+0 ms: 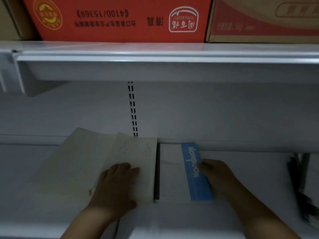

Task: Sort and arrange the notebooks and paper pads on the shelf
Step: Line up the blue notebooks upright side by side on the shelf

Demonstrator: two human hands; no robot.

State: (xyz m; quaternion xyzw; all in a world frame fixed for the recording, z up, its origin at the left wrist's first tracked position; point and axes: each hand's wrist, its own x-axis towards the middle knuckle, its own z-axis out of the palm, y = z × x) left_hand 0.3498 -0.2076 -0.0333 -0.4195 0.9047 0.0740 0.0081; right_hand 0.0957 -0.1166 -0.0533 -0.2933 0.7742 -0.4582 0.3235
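Note:
A cream paper pad (134, 152) lies flat on the white shelf (34, 169), overlapping another cream pad (77, 161) to its left. My left hand (115, 185) rests palm down on the cream pad, fingers together. Right beside it lies a white notebook (170, 176) with a blue "Notebook" band (196, 173) along its right side. My right hand (217, 176) presses against the notebook's right edge, fingertips touching the blue band. Whether the fingers wrap the edge is unclear.
A dark, blurred stack of items (302, 183) sits at the shelf's far right. An upper shelf (155, 56) overhangs, carrying a red carton (120, 18) and a brown carton (262, 19). A slotted upright (133, 109) runs down the back wall.

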